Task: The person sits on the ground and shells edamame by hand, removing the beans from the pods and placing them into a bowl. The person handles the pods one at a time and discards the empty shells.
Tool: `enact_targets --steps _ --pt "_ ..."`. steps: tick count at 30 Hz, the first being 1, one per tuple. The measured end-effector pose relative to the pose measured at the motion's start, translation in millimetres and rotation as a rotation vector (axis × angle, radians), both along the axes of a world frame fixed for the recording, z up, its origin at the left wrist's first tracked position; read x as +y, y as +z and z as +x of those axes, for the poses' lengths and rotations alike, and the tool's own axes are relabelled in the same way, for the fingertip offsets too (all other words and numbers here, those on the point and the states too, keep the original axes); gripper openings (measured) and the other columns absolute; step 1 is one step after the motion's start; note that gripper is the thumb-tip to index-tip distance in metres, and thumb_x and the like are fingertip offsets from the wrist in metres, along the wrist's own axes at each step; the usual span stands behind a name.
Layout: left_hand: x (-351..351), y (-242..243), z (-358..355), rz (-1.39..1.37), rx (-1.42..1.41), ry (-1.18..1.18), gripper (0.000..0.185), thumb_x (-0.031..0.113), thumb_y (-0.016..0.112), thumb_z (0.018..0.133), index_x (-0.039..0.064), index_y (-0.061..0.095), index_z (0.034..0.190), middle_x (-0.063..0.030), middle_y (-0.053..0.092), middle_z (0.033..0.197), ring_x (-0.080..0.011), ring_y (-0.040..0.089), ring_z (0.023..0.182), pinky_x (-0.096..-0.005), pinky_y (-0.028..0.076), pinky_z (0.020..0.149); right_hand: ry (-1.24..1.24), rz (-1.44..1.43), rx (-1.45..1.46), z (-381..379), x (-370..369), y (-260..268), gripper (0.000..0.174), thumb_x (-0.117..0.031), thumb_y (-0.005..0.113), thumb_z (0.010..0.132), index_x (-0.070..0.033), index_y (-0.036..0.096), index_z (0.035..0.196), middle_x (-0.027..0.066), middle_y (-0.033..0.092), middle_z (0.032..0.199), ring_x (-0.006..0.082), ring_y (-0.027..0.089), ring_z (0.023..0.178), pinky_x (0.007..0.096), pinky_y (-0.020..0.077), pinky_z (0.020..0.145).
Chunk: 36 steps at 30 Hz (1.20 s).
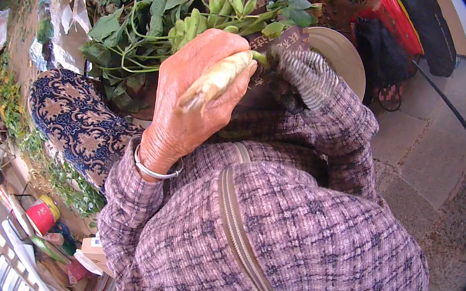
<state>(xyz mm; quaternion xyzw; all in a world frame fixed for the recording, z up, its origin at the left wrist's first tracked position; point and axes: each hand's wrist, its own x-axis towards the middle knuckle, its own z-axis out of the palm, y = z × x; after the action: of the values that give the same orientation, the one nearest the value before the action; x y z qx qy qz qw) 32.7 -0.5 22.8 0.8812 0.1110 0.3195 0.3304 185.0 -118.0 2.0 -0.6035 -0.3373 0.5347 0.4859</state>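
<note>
My left hand [197, 80], bare and wearing a pale bracelet [157, 173], is raised before my chest. Between its thumb and index finger lies a pale yellowish covering or husk [219, 76]; which one I cannot tell. A short green piece of bean plant [260, 57] sticks out past the thumb tip. My right hand [306, 78], in a grey striped knit glove, is just right of that piece; its fingers are blurred. Just beyond my left hand lie bean plants [161, 19] with plump green pods [191, 24].
A round beige basin [344, 59] stands beyond my right hand. Dark printed cloth [261, 90] covers my lap. Right of me are a red-and-black bag [396, 23], stone paving [436, 161] and a dark cable [452, 102]. Leafy heaps and plastic sheeting [62, 24] lie to the left.
</note>
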Motion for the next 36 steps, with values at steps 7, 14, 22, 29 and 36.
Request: enact_targets --steps 7,14,22,29,36 --pt "-23.4 11.0 -18.8 -0.609 0.13 0.265 0.01 0.007 0.066 0.085 -0.002 0.062 0.087 -0.0059 0.063 0.086 -0.0144 0.059 0.076 -0.0254 0.046 0.07 0.03 -0.167 0.026 -6.3 3.3 10.5 0.022 -0.016 0.065 0.087 -0.002 0.066 0.104 0.0022 0.066 0.088 0.0074 0.058 0.082 0.025 0.0482 0.077" --pt "-23.4 17.6 -18.9 -0.999 -0.056 0.348 0.015 0.014 0.065 0.089 0.0 0.065 0.094 -0.0035 0.065 0.083 -0.0096 0.059 0.077 -0.0241 0.047 0.073 0.032 -0.119 -0.144 -18.8 4.6 6.4 0.021 -0.017 0.071 0.083 -0.002 0.066 0.096 0.0066 0.067 0.083 0.0104 0.06 0.075 0.0271 0.0498 0.07" --pt "-25.5 16.3 -19.3 -1.129 -0.108 0.377 0.018 0.014 0.065 0.089 -0.002 0.065 0.096 -0.0049 0.067 0.085 -0.0092 0.06 0.077 -0.0227 0.048 0.07 0.016 -0.051 -0.107 -23.7 4.4 1.1 0.021 -0.018 0.073 0.082 -0.001 0.064 0.092 0.0055 0.065 0.079 0.0094 0.059 0.073 0.027 0.0491 0.068" --pt "-22.0 8.9 -19.3 -0.709 -0.067 0.288 0.007 0.005 0.065 0.087 -0.002 0.064 0.089 -0.0008 0.062 0.079 -0.006 0.054 0.068 -0.0209 0.044 0.062 0.017 -0.167 -0.041 -22.0 6.0 11.1 0.021 -0.015 0.072 0.082 -0.002 0.064 0.096 -0.0012 0.063 0.083 0.0065 0.056 0.076 0.0217 0.0465 0.067" --pt "-11.9 17.6 -1.2 -0.65 -0.149 0.244 0.004 0.003 0.065 0.086 -0.001 0.064 0.084 0.0015 0.061 0.078 -0.0028 0.05 0.066 -0.018 0.041 0.06 -0.049 -0.125 0.153 -10.1 14.2 27.7 0.031 -0.025 0.065 0.089 -0.003 0.062 0.111 -0.001 0.063 0.086 0.0054 0.056 0.075 0.0213 0.0452 0.064"
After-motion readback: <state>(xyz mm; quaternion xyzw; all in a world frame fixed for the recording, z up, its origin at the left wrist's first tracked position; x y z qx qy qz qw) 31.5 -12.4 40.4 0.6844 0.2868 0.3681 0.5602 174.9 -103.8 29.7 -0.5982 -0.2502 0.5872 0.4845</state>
